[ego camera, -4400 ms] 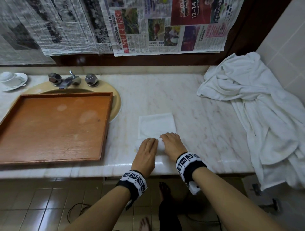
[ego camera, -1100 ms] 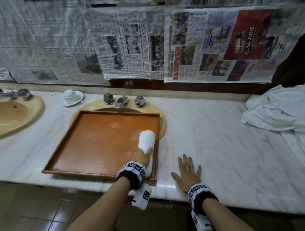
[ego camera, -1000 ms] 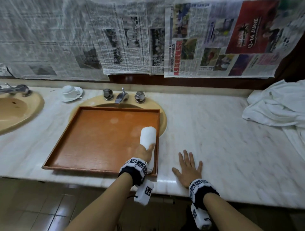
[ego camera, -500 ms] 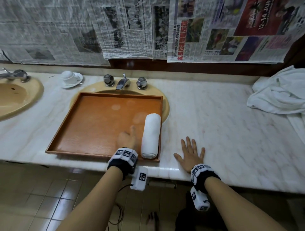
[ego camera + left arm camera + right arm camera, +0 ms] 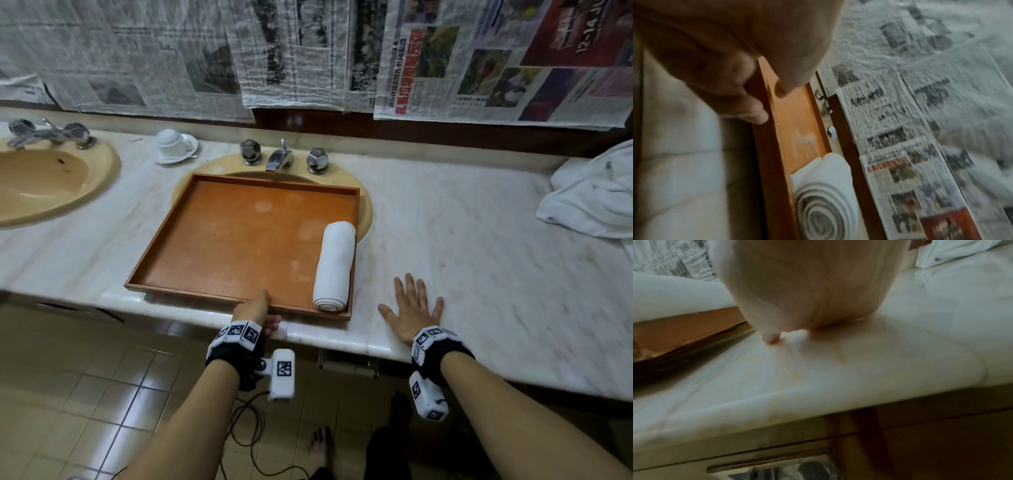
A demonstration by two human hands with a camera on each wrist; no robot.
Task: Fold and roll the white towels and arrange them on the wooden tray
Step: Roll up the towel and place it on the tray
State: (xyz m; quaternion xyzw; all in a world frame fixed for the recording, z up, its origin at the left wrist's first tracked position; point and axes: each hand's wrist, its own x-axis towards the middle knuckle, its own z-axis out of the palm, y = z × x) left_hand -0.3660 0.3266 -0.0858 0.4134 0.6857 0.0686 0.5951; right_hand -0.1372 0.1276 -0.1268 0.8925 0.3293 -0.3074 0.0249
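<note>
Marble counter [image 5: 479,246], rolled towel [image 5: 334,267] in wooden tray [image 5: 239,240], left grip [image 5: 255,313] pinching rim, right grip [image 5: 411,311] flat.

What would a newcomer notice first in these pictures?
First, the one rolled towel lying along the right wall of the tray, which sits over a sink. The left hand grips the tray's near rim; the right hand rests flat on the counter. Loose towels are heaped far right.

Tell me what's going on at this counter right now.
A person is arranging rolled towels on a tray set over a sink. One rolled towel lies along the tray's right side. The left hand grips the tray's near rim; the right hand rests flat on the counter. A towel pile waits at far right.
</note>
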